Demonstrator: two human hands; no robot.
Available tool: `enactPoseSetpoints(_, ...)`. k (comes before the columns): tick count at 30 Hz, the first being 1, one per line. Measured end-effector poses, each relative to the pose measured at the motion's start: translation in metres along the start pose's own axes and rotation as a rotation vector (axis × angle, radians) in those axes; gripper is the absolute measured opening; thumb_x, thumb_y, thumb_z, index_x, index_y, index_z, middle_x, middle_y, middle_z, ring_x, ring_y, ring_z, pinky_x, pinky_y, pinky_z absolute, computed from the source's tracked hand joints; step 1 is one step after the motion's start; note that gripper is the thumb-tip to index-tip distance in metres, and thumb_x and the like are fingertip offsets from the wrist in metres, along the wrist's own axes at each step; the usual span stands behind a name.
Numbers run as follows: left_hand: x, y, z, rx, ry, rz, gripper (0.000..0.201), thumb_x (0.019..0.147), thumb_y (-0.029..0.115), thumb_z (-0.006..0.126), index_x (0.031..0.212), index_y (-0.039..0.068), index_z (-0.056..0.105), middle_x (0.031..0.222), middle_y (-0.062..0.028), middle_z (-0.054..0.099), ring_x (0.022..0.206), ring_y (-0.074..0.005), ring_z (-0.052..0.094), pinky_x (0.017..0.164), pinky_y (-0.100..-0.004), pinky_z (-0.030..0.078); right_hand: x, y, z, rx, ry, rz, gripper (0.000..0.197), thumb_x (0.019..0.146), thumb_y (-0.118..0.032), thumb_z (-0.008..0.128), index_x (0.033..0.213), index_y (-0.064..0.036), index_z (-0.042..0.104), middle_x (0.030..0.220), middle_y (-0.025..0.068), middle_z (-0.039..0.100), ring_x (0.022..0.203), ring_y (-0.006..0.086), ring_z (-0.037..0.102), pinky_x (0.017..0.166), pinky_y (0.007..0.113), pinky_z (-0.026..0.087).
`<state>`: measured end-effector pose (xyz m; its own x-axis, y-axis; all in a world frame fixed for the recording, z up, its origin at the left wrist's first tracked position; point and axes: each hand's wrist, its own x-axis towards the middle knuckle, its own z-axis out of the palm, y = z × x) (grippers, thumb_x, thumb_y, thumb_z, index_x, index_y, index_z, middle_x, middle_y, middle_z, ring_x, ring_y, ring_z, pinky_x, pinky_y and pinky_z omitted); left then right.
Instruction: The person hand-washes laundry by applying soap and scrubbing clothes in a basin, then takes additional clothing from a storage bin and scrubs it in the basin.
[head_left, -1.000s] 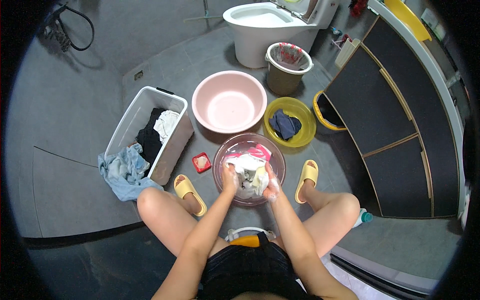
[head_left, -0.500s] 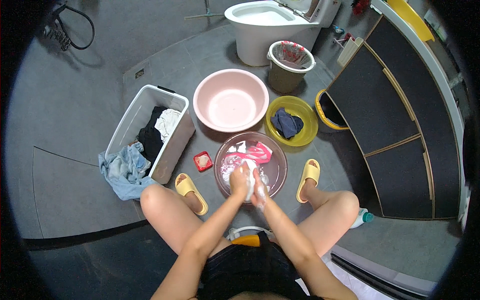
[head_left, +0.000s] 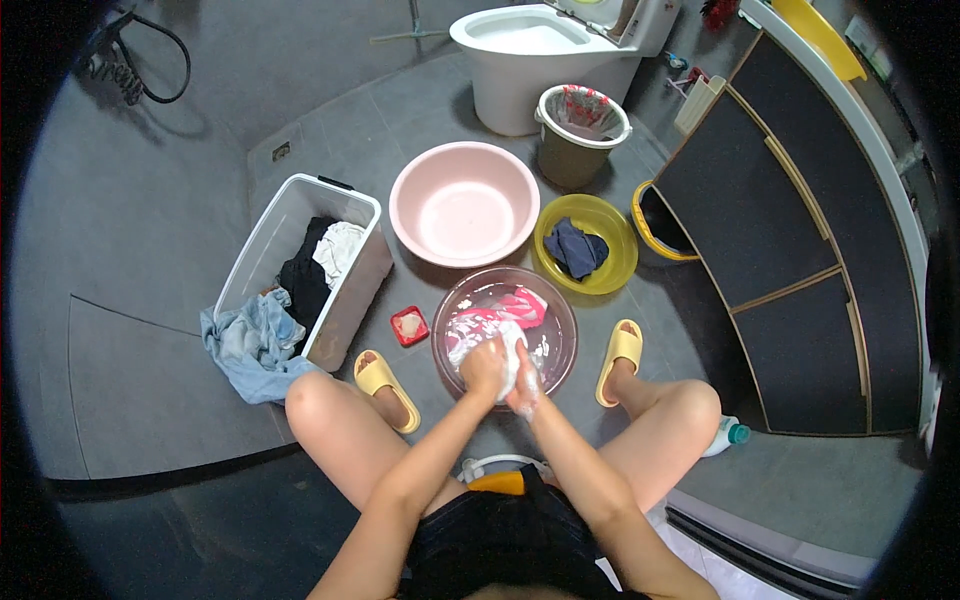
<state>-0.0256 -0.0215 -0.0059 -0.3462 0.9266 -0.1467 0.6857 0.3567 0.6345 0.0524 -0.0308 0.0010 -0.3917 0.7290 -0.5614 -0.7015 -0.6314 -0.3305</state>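
Both hands work over a brownish-pink basin (head_left: 565,345) of water on the floor between my feet. A bunched white cloth (head_left: 511,345), covered in suds, is squeezed between them. My left hand (head_left: 483,369) is closed round its left side. Against the other side presses my right hand (head_left: 525,384), with foam on the fingers and wrist. A wet pink-and-white cloth (head_left: 524,308) lies in the basin, just beyond the hands. Left of the basin sits a small red dish (head_left: 409,326) with a pale piece of soap in it.
Beyond stand a pale pink tub (head_left: 465,205), a yellow-green basin (head_left: 625,245) with dark blue cloth (head_left: 575,248), and a lined bin (head_left: 577,165) by the toilet (head_left: 520,75). A clothes box (head_left: 350,300) is at left, a dark cabinet (head_left: 745,200) at right.
The hands have shifted slightly while rubbing. More of the white cloth now bulges above them, and the left hand has turned over it. The whole view has shifted a little.
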Motion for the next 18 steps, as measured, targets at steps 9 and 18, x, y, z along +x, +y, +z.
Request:
enactPoseSetpoints(9,0.008,0.023,-0.015,-0.185,0.165,0.299,0.036,0.085,0.030,0.041,0.069,0.005,0.061,0.069,-0.0171,0.058,0.061,-0.0356,0.055,0.056,-0.0440,0.042,-0.007,-0.014,0.012,0.102,-0.180,0.100,0.053,0.085,-0.048,0.039,0.120,-0.0083,0.042,0.118,0.0088,0.048,0.107,0.0230,0.047,0.093,0.038,0.035)
enactPoseSetpoints(18,-0.019,0.014,-0.001,-0.058,-0.178,0.286,0.034,0.080,0.035,0.044,0.070,0.008,0.063,0.069,-0.0156,0.060,0.066,-0.0339,0.058,0.061,-0.0435,0.045,0.006,-0.016,-0.022,0.141,-0.144,0.182,0.048,0.084,-0.050,0.038,0.105,-0.0091,0.051,0.099,0.0118,0.056,0.093,0.0253,0.054,0.084,0.041,0.042)
